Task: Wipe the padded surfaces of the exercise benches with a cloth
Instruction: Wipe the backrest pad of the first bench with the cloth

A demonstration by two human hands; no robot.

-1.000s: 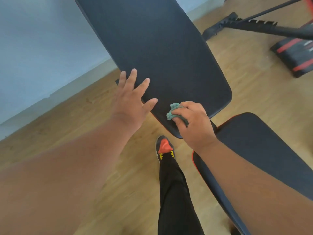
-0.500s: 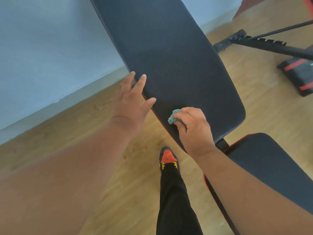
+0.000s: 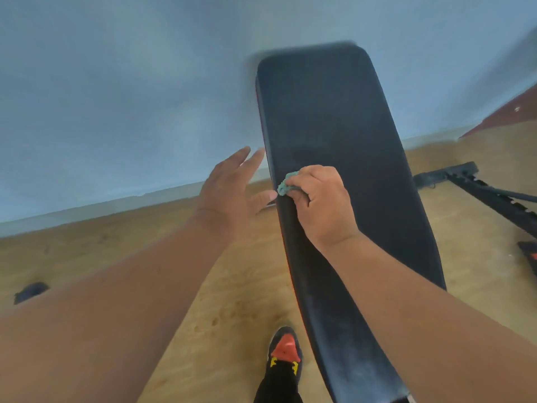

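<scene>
In the head view, a long black padded bench back (image 3: 334, 146) rises at a slant from the near right toward the far pale blue wall (image 3: 116, 97), its top end blurred. A thin red line runs along its left edge.

The right hand (image 3: 318, 203) lies on the pad near its left edge, about halfway up. Its fingers are curled tight around a small bunched teal cloth (image 3: 286, 184), which sticks out past the knuckles and is pressed against the pad.

The left hand (image 3: 229, 193) is just left of the bench, held up beside its edge. Its fingers are straight and slightly apart, holding nothing; the fingertips (image 3: 257, 155) come close to the pad's left side, and the thumb reaches toward the edge just beside the cloth. Whether it touches the pad I cannot tell.

The wooden floor (image 3: 203, 301) spreads below. At the near bottom is a dark shoe (image 3: 286, 349) with a red toe and yellow marks, above a black trouser leg. On the far right lies a black notched metal frame (image 3: 479, 190) on the floor. A small dark object (image 3: 30, 290), too blurred to identify, sits at the left edge.
</scene>
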